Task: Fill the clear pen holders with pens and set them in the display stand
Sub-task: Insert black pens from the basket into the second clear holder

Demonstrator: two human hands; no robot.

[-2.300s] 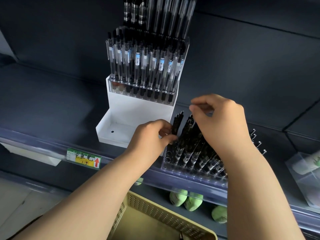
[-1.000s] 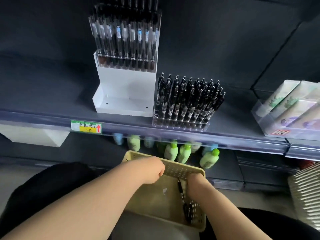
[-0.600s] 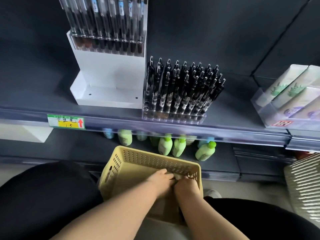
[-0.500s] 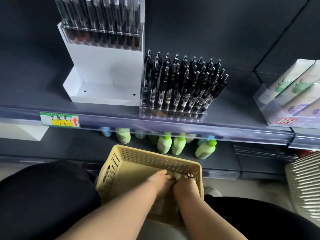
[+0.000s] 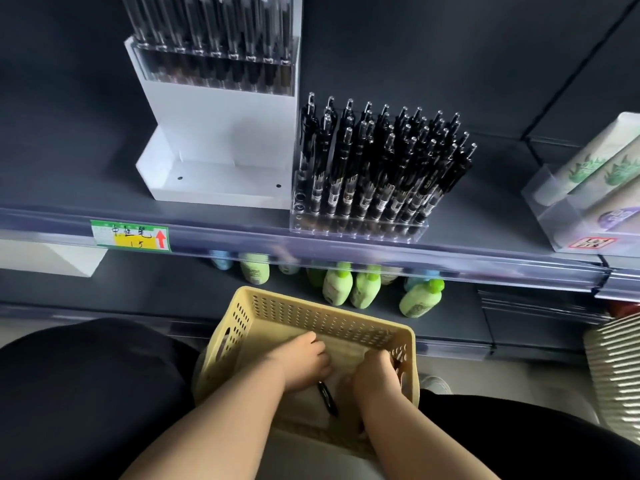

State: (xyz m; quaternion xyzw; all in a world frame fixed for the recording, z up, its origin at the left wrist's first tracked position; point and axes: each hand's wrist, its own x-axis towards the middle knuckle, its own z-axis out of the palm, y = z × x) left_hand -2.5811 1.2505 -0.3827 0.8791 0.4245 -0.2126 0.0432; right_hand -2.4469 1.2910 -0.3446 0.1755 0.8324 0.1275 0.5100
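1. Both hands are down inside a yellow basket (image 5: pixel 313 304) that sits in front of the person, below the shelf (image 5: pixel 69 174).
2. The left hand (image 5: pixel 300 364) has its fingers bent downward over the top end of a black pen (image 5: pixel 328 399) and grasps it. The rest of this pen sticks out toward the person, between the two hands.
3. The right hand (image 5: pixel 375 375) is near the right wall of the basket with its fingers curled. I cannot tell if it holds anything, because the fingers are hidden behind the back of the hand.
4. A clear pen holder (image 5: pixel 358 227) stands on the shelf, at the front edge. It is full of pens (image 5: pixel 381 161) with black bodies, which lean a little to the right.
5. The holder is just beside the right side of the white display stand (image 5: pixel 221 129), not in it.
6. The upper step of the stand carries another clear holder with pens (image 5: pixel 214 60). The low front tray shows its white floor with two small holes.
7. A green and yellow price label (image 5: pixel 130 235) sits on the shelf edge at the left.
8. Green bottles (image 5: pixel 363 287) stand on the lower shelf, behind the basket.
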